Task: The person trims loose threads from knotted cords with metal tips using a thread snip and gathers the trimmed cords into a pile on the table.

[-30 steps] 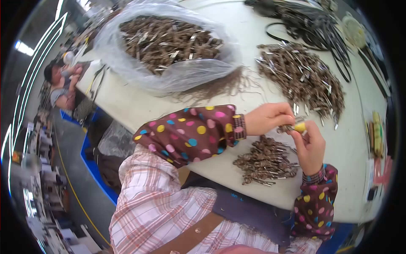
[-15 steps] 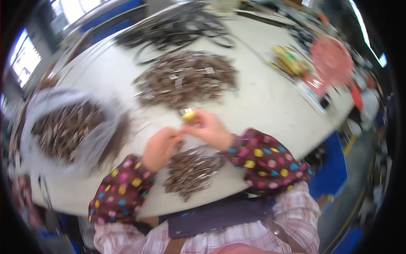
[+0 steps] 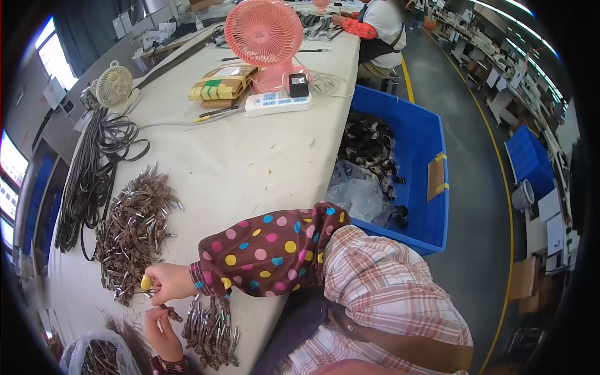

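My left hand (image 3: pixel 161 332) is closed in a pinch on a small brown knotted cord piece (image 3: pixel 173 314). Just above it, my right hand (image 3: pixel 170 282) has its fingers pressed together beside the larger pile; what they hold, if anything, I cannot make out. A yellow covering (image 3: pixel 146 282) shows at one right fingertip. The large pile (image 3: pixel 134 231) of brown cord pieces with shiny metal tips lies beyond my hands. A smaller pile (image 3: pixel 211 331) of similar pieces sits right of my left hand, near the table edge.
A plastic bag (image 3: pixel 103 350) of brown pieces stands at lower left. Dark cords (image 3: pixel 94 181) lie at the table's left. Farther back are a pink fan (image 3: pixel 264 34), a power strip (image 3: pixel 278 105) and a wrapped packet (image 3: pixel 222 81). A blue bin (image 3: pixel 406 234) adjoins the table; a person (image 3: pixel 381 31) sits beyond.
The head view has swung to the right, bringing the fan, blue bin and aisle into fuller view. Both hands now appear lower left, still close together beside the piles.
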The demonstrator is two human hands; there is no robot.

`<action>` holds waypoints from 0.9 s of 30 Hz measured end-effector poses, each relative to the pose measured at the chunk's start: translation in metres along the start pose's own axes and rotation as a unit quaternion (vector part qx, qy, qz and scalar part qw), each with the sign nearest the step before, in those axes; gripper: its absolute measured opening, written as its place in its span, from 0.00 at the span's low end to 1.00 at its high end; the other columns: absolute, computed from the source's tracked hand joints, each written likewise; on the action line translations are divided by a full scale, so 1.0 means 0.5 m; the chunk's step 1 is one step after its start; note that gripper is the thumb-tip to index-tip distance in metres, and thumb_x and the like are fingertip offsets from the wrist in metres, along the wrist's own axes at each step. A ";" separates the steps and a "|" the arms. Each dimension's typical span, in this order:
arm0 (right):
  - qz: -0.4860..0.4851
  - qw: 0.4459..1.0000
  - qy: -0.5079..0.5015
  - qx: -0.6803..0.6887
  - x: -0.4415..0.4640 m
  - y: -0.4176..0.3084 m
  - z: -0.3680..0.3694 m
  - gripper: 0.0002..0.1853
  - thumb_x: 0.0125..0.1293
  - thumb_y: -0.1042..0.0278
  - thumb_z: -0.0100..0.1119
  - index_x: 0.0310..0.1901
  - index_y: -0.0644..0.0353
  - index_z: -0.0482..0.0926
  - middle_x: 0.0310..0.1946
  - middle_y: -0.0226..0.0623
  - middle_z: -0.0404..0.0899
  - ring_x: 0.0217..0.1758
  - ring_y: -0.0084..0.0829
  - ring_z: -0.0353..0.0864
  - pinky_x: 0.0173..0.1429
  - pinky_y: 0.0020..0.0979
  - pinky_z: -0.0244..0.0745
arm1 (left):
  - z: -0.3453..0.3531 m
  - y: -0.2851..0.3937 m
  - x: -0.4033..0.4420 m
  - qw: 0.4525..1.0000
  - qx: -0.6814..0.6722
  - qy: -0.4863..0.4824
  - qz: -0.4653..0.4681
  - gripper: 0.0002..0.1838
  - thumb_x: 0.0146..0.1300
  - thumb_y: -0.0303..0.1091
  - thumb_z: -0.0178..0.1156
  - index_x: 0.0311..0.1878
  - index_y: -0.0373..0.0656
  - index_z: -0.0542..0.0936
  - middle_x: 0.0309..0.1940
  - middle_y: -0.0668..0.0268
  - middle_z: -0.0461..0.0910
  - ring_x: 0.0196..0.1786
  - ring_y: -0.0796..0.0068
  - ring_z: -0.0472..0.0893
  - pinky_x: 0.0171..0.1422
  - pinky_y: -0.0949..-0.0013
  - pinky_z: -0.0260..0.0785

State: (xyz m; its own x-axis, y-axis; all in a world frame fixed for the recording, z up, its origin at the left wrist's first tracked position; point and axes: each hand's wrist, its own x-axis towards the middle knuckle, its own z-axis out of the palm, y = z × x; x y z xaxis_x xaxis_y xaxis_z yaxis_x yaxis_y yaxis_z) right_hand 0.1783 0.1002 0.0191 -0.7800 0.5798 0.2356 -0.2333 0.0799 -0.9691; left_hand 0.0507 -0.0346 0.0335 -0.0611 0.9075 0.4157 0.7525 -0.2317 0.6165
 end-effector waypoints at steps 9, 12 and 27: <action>-0.049 0.997 0.053 -0.030 0.016 -0.046 -0.080 0.19 0.54 0.70 0.66 0.44 0.66 0.70 0.31 0.33 0.79 0.34 0.20 0.76 0.40 0.24 0.72 | -0.152 -0.114 -0.019 0.971 0.182 -0.010 -0.155 0.14 0.58 0.20 0.54 0.48 0.38 0.74 0.33 0.58 0.77 0.33 0.65 0.75 0.42 0.70 0.69; -0.054 0.987 0.065 -0.140 0.014 -0.067 -0.078 0.19 0.56 0.70 0.65 0.47 0.64 0.70 0.32 0.29 0.77 0.23 0.12 0.66 0.29 0.17 0.65 | -0.165 -0.082 -0.022 0.968 0.216 -0.013 -0.129 0.28 0.54 0.19 0.57 0.60 0.41 0.66 0.52 0.58 0.70 0.40 0.64 0.74 0.48 0.68 0.68; -0.034 0.989 0.004 -0.144 -0.004 -0.066 -0.056 0.20 0.57 0.72 0.63 0.51 0.63 0.70 0.33 0.26 0.75 0.24 0.09 0.66 0.27 0.13 0.63 | -0.004 -0.004 0.094 0.933 -0.245 -0.172 -0.199 0.18 0.64 0.31 0.57 0.55 0.32 0.72 0.41 0.63 0.79 0.39 0.79 0.78 0.43 0.76 0.72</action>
State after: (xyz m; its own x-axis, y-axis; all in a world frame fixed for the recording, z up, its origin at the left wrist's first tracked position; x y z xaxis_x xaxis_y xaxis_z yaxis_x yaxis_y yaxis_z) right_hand 0.2039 0.1192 0.0485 -0.7629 0.5723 0.3008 -0.1087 0.3451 -0.9322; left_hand 0.0450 0.0077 0.0529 0.0061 0.9951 -0.0986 0.3191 0.0915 0.9433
